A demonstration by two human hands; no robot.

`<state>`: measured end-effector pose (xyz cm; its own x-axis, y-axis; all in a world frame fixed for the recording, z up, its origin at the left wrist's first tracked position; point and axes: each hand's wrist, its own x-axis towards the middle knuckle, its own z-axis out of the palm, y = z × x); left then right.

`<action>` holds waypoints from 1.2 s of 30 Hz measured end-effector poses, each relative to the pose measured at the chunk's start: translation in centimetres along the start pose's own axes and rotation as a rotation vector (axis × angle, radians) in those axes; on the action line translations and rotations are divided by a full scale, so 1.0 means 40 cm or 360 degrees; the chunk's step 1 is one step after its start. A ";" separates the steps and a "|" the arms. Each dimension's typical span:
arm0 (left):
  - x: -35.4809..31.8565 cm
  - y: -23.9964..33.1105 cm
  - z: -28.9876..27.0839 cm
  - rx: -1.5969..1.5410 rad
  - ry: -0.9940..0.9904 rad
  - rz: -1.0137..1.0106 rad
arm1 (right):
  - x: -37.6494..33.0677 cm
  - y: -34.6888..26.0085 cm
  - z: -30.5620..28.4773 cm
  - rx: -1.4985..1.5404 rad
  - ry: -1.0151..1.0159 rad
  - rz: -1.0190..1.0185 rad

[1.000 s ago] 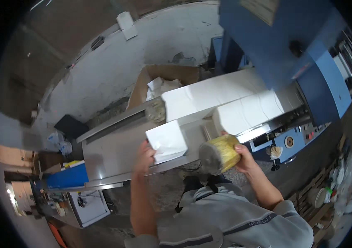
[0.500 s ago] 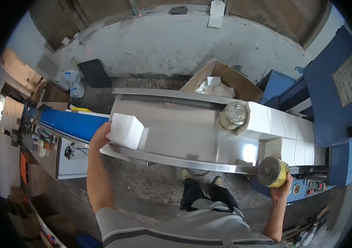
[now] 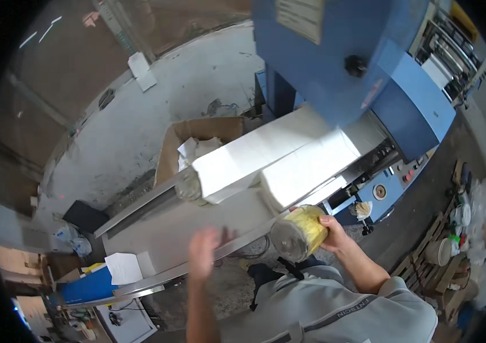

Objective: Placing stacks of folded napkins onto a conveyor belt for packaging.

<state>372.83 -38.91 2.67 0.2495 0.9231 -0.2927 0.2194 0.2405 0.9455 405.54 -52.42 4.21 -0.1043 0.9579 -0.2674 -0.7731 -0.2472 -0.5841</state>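
I am holding the yellow cylindrical roll [image 3: 301,232] clamped in my right grip [image 3: 334,233] beside the steel counter [image 3: 157,240], left grip [image 3: 204,251] hovering open and blurred, risking knocking the white paper stacks [image 3: 254,160].

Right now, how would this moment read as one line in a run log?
left hand: empty, open, blurred, above metal table | right hand: holding yellow roll | white stacks: on table by blue machine

Right hand [image 3: 334,234] around yellow roll [image 3: 300,233], left hand [image 3: 204,251] open above steel table [image 3: 163,240]
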 end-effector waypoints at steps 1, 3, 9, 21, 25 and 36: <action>0.026 0.049 0.147 -0.0023 -0.0086 -0.0008 | -0.016 -0.016 -0.034 0.0005 -0.0048 0.0013; 0.091 0.118 0.348 0.0225 -0.0206 -0.0038 | -0.054 -0.040 -0.092 0.0009 -0.0101 0.0027; 0.165 0.180 0.630 0.1064 -0.0027 0.0295 | -0.160 -0.135 -0.207 0.0050 -0.0160 0.0013; 0.183 0.219 0.652 0.1035 0.0027 0.0116 | -0.104 -0.143 -0.227 -0.0016 -0.0242 0.0053; 0.197 0.122 0.507 0.0667 0.0061 0.0193 | -0.024 -0.130 -0.175 0.0047 -0.0287 0.0042; 0.035 -0.161 -0.354 -0.0599 -0.0185 -0.0272 | 0.038 -0.114 -0.109 -0.0279 0.0117 -0.0217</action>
<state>358.41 -34.93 -1.80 0.3489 0.8256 -0.4435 -0.0870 0.4997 0.8618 411.64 -50.48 3.12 0.0449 0.9726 -0.2282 -0.6559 -0.1437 -0.7411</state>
